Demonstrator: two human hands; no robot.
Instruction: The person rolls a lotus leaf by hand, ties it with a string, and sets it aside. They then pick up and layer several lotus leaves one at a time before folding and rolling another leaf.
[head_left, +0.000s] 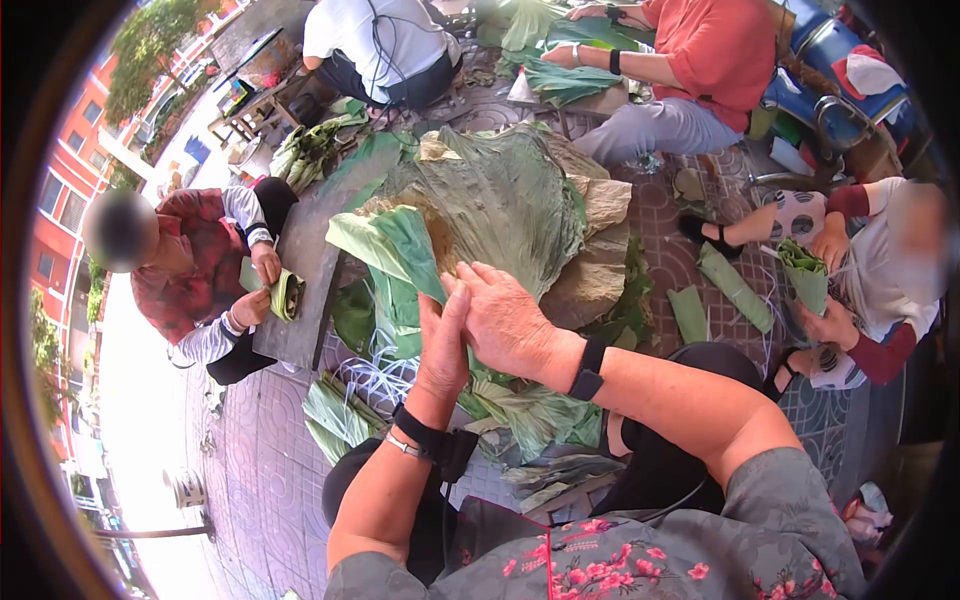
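My left hand (444,345) and my right hand (512,322) press together in front of me, fingers closed at the lower end of a folded green leaf (400,245). The leaf is broad, with a pale fold on its left side. My right fingers lie over the left ones and partly hide the grip. Behind my hands spreads a large pile of big dried leaves (490,200), grey-green and brown. White plastic strips (375,378) lie below the folded leaf, left of my left wrist.
At left, a person in a red checked top (205,240) handles a leaf bundle (288,296) beside a dark board (312,270). Another person at right holds a wrapped leaf (803,275). Two more people sit at the back. Rolled leaves (735,288) lie on the paving.
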